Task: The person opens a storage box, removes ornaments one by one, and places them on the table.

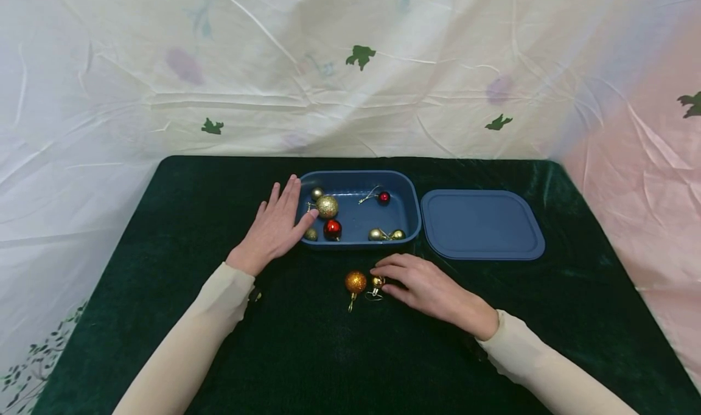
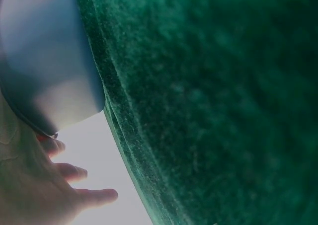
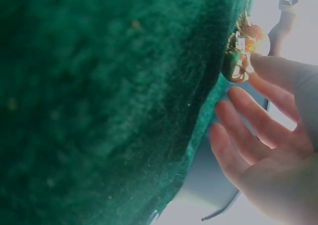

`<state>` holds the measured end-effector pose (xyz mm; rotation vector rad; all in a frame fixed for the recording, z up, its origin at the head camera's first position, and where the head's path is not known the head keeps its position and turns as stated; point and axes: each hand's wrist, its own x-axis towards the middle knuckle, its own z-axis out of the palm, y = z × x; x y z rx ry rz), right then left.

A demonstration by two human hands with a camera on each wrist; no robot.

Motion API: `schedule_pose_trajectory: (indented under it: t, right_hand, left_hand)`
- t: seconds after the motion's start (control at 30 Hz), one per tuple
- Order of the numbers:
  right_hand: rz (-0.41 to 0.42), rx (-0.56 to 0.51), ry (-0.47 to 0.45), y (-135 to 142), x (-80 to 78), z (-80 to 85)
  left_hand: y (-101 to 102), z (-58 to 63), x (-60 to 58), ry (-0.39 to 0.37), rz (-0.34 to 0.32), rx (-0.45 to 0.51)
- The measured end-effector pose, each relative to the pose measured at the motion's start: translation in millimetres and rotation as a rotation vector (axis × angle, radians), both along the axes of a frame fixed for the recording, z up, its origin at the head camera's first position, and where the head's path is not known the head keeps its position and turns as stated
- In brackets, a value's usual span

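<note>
Fingers (image 1: 292,193): left hand (image 1: 269,227) — straight, against blue box (image 1: 356,245) | right hand (image 1: 424,283) — curved, pinching small gold bauble (image 1: 378,280)

On the cloth (image 1: 328,366), box (image 1: 352,215) with baubles (image 1: 327,207) inside, lid (image 1: 483,224) to its right, two ornaments (image 1: 355,282) before it.

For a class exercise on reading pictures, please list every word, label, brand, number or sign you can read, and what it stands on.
None: I see no readable text on the box, lid, orange ball or green cloth. The pale backdrop shows only printed shapes.
</note>
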<state>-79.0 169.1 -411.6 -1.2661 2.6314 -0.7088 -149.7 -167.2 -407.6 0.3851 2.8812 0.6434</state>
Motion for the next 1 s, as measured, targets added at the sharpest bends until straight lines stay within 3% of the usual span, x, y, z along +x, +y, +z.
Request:
schedule_pose_trajectory:
  t: [0.13, 0.5, 0.8, 1.0]
  right_hand:
    - [-0.021, -0.031, 0.001, 2.1, 2.2, 5.7]
    - [-0.083, -0.268, 0.075, 3.9, -4.1, 21.2]
    - [-0.138, -0.341, 0.068, 2.0, -28.0, 30.3]
    - [-0.100, -0.313, 0.005, 0.8, -53.1, 34.7]
  left_hand:
    - [0.2, 0.1, -0.1, 0.002, 0.000, -0.002]
    - [0.8, 0.5, 0.3, 0.002, 0.005, 0.000]
    - [1.1, 0.0, -0.2, -0.001, 0.012, 0.001]
    - [1.6, 0.2, -0.3, 0.001, 0.013, -0.002]
